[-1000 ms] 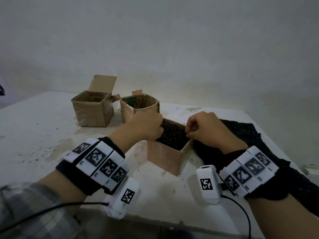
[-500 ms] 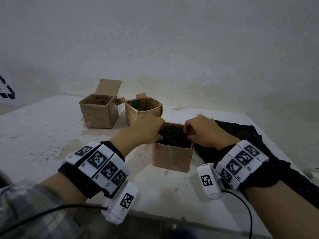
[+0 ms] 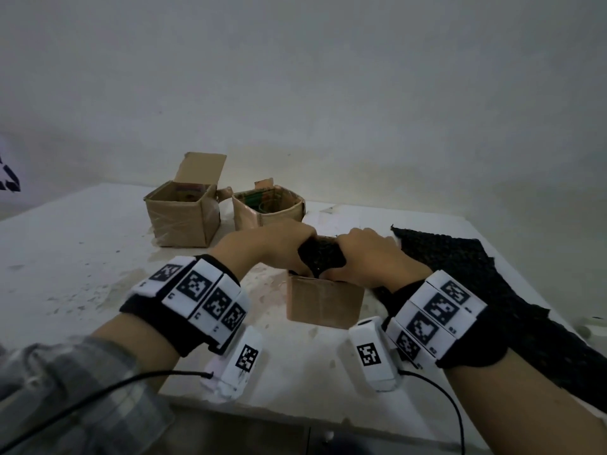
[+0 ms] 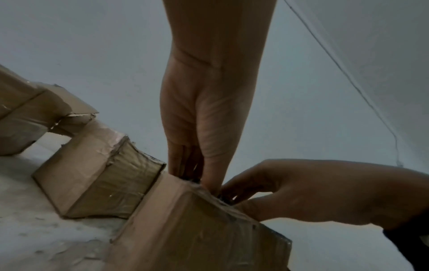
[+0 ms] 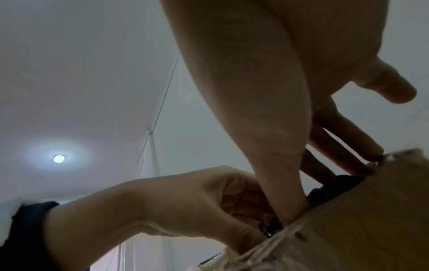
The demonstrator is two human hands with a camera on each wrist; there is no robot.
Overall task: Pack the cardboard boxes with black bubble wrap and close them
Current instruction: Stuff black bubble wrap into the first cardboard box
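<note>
While both wrists hang low over the near edge of the white tabletop (image 3: 82,257), the hands meet just beyond them at the mouth of the nearest cardboard box (image 3: 323,303). The left hand (image 3: 279,244) and the right hand (image 3: 368,254) are close together, almost touching, each with fingers curled onto a wad of black bubble wrap (image 3: 320,259) that bulges above the rim. In the left wrist view the left thumb and fingers point straight down into the box mouth; in the right wrist view the dark wrap shows between the right fingers and the box wall. I judge the step in hand to be stuffing this wad down inside, and it is not yet seated, since much of it stands proud of the opening. No flap of this box can be made out, so closing it is still to come.

Just right of the box and running back along the tabletop lies a large spare sheet of black bubble wrap (image 3: 460,267), so there is stock left for more packing.

Farther back stand two more open boxes: a flap-up box (image 3: 182,218) on the left and a round-cornered box (image 3: 266,213) beside it, nearly touching. Neither shows black wrap inside; only some coloured contents, unclear. By my reckoning the task is at an early stage, with no box closed.
</note>
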